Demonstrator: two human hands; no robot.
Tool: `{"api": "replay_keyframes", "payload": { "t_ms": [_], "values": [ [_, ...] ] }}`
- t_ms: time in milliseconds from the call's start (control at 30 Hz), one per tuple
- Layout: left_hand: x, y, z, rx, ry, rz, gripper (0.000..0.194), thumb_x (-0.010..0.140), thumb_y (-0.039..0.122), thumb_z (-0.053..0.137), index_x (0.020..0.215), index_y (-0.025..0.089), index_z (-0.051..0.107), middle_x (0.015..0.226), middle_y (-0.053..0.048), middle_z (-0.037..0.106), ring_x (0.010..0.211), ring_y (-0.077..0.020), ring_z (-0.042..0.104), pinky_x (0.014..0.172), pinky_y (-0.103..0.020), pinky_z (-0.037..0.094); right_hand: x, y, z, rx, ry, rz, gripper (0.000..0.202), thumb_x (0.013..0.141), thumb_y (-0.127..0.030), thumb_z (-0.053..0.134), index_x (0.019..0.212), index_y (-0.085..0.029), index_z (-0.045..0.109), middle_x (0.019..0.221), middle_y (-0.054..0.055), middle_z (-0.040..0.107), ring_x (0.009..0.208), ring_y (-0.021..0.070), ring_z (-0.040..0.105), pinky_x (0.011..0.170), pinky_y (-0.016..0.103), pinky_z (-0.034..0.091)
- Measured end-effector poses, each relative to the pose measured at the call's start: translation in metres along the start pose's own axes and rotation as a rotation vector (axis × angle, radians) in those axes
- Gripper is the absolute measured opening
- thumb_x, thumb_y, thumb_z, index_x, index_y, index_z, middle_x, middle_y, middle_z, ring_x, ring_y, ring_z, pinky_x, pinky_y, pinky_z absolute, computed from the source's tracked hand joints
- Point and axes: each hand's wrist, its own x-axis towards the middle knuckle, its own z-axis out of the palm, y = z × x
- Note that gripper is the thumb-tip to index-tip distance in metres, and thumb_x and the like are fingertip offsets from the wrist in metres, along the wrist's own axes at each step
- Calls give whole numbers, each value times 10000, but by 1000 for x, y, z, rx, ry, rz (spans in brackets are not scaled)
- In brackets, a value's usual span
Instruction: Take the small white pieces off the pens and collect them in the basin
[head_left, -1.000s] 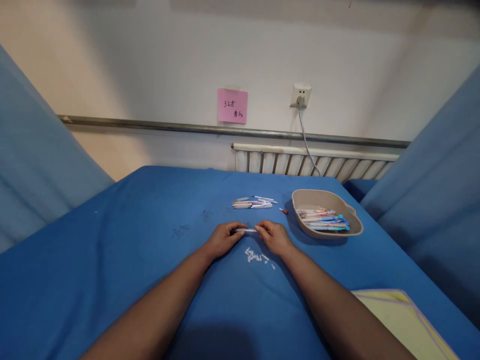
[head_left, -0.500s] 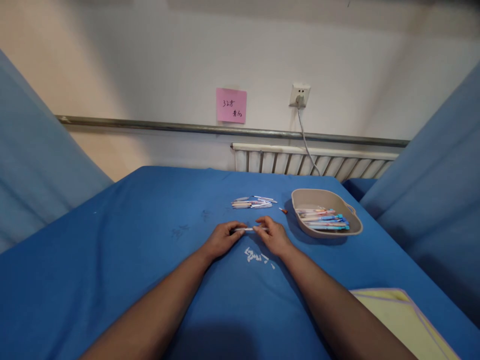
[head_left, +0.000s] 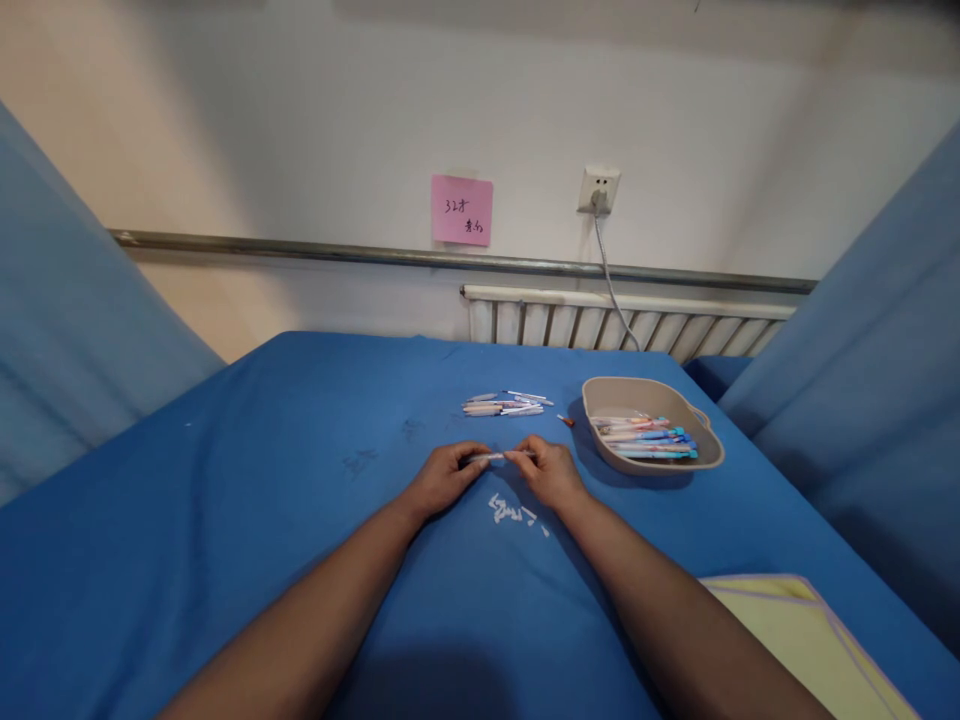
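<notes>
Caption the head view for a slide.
Left hand and right hand hold a thin rod; white scraps lie nearer the camera, a basin of pens at right.

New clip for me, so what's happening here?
A person's left hand and right hand hold a thin pale rod between them over a blue cloth. Small white scraps lie nearer the person. Beyond the hands lie some pen-like pieces; to the right, a tan basket holds colourful pens.

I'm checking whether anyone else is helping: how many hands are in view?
2: the left hand and the right hand, both holding one slim pale rod beyond the white scraps. No others show.
</notes>
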Motion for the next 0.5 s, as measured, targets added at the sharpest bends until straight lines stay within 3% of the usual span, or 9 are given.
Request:
{"api": "replay_keyframes", "payload": {
  "t_ms": [133, 300, 400, 500],
  "values": [
    [-2, 2, 1, 10, -58, 46, 264, 830, 335, 487, 954, 170, 651, 895, -17, 673, 827, -173, 594, 759, -254, 447, 2, 3, -4, -57, -55, -1, 406, 876, -455, 429, 578, -211, 559, 514, -2, 572, 525, 134, 553, 564, 233, 383],
    [-2, 6, 2, 6, -56, 26, 286, 833, 356, 482, 959, 160, 648, 913, -26, 676, 848, -181, 598, 774, -261, 450, 1, -4, 0, 73, 34, -48, 208, 787, -344, 582, 928, -193, 554, 845, 17, 619, 683, 132, 561, 651, 239, 426],
    [0, 6, 1, -21, -19, 4, 292, 830, 359, 489, 977, 160, 644, 951, -34, 681, 892, -191, 604, 819, -276, 449, -1, -7, 1, 67, 29, -134, 117, 768, -250, 590, 870, -201, 561, 865, 20, 591, 760, 142, 555, 702, 253, 429],
    [0, 5, 0, -25, -9, -3, 292, 827, 360, 496, 983, 162, 643, 969, -38, 681, 905, -191, 605, 830, -276, 450, 0, -5, 1, 65, 48, -146, 60, 787, -263, 573, 781, -203, 579, 800, 17, 598, 754, 148, 562, 694, 256, 425]
  ]
}}
